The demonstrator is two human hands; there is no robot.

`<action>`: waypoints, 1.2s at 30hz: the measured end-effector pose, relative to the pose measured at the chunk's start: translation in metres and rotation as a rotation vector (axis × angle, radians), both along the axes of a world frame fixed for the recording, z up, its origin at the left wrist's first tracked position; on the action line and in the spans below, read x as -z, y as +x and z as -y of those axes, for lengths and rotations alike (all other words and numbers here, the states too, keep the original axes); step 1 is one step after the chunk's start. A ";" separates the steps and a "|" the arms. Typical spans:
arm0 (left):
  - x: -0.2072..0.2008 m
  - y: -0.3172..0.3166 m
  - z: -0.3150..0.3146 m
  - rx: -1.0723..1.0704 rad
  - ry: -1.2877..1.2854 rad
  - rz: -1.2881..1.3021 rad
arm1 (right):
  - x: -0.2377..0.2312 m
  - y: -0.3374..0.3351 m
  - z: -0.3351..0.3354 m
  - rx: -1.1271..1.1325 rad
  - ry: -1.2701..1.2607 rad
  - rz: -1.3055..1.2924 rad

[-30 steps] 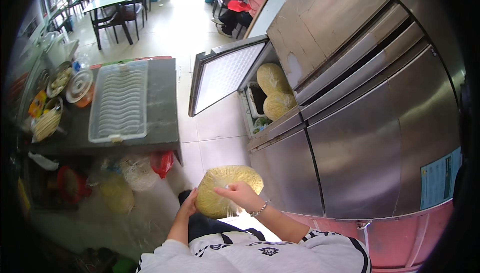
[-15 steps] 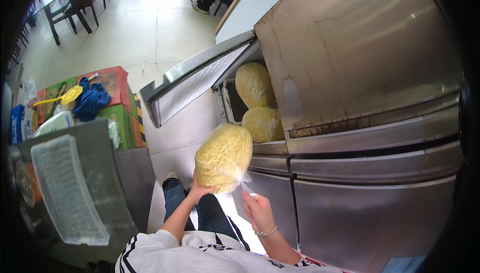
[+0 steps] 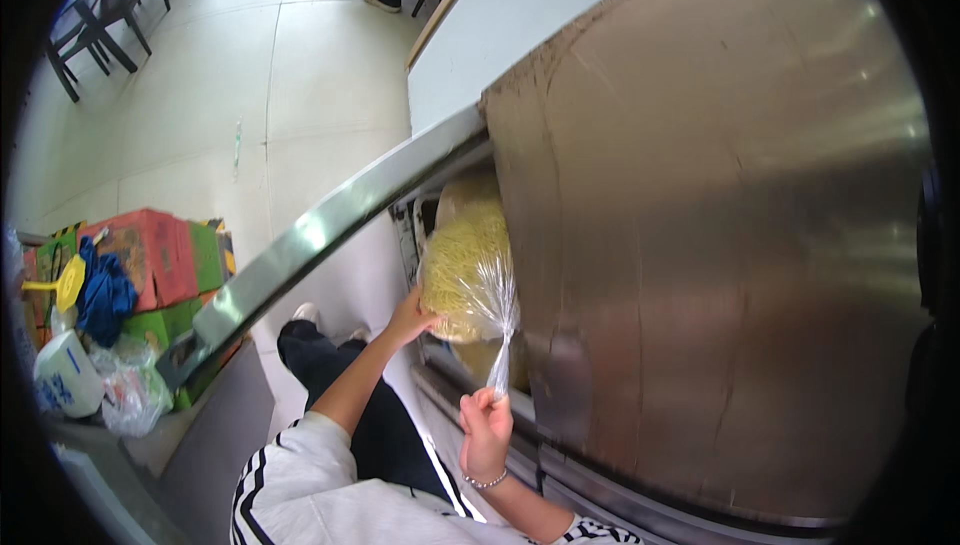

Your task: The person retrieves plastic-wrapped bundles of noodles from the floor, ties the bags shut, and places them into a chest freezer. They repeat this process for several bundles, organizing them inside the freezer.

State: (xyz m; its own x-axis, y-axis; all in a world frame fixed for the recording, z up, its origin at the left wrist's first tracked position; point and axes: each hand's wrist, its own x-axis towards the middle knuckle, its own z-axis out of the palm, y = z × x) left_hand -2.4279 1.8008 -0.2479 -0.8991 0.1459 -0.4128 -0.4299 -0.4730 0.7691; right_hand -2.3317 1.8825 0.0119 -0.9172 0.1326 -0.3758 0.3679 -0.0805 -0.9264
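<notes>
Nearest the camera, the right hand (image 3: 486,432) is pinched shut on the twisted clear neck of the noodle bag (image 3: 466,267), gripping it just below the bag's bulk and close against the steel front of the refrigerator (image 3: 720,245). Up and left of it, the left hand (image 3: 412,317) cups the bag's lower left side, fingers spread open against the plastic and touching it. The bag itself, a clear sack packed with pale yellow noodles, sits at the mouth of the refrigerator's open compartment, partly inside and partly out, its right edge right by the edge of the neighbouring steel front panel. Another pale bag (image 3: 468,197) lies deeper in the compartment, just above and behind the held one; whether they touch cannot be told. The compartment's door (image 3: 330,230) swings out to the left of the refrigerator, its long steel edge running diagonally, leaving only a narrow wedge of room between door and cabinet where the arms work. Left of the door, coloured crates (image 3: 155,260) and a blue cloth (image 3: 103,295) stand near a white jug (image 3: 66,375). Farther out from the refrigerator lies wide pale tiled floor (image 3: 250,75), with dark chairs (image 3: 100,15) at its far edge.
</notes>
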 end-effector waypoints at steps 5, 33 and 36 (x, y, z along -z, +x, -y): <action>-0.023 -0.054 -0.002 0.124 -0.062 -0.097 | 0.040 -0.053 0.048 0.038 -0.112 -0.130; -0.010 -0.090 -0.018 0.247 -0.371 -0.405 | 0.228 -0.121 -0.134 0.030 0.795 0.103; -0.014 -0.085 -0.038 0.229 -0.423 -0.265 | 0.210 -0.109 -0.096 0.467 0.833 0.009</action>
State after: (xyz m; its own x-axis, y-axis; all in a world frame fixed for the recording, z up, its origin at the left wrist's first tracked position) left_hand -2.5127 1.8384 -0.2338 -0.9450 0.2204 -0.2418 -0.2513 -0.0156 0.9678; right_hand -2.4402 1.9783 -0.1980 -0.7013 0.7128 -0.0025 0.4730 0.4628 -0.7497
